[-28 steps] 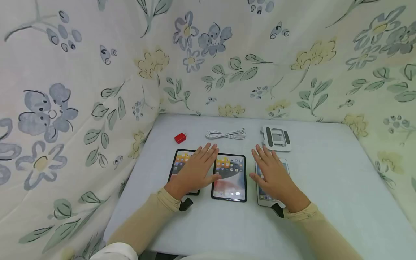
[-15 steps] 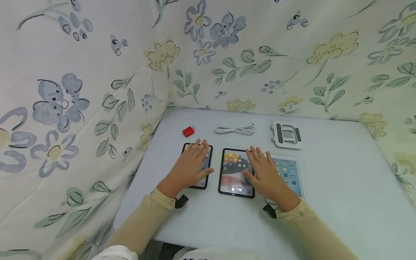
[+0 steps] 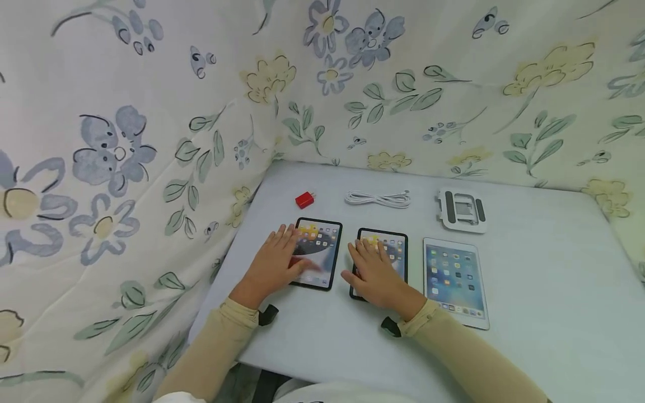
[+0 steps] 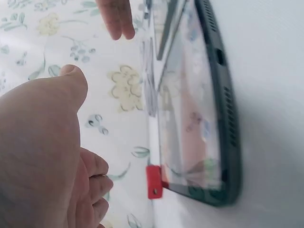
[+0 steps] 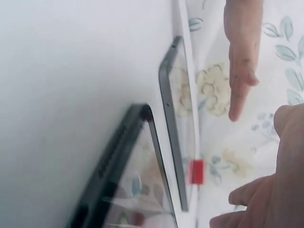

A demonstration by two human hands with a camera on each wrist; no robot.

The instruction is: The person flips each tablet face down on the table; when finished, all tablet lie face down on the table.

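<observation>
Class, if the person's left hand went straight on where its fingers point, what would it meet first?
Probably the red plug adapter, just beyond the left tablet; but the left hand appears raised, so it might pass above it.

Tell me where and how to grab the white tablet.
I'd pinch the white tablet midway along its long right edge, coming from the right: it lies flat and thin, that edge is fully visible, and the middle black-framed tablet and right hand crowd its left side.

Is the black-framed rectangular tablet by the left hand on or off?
On: in the head view, the black-framed rectangular tablet displays colourful app icons.
</observation>
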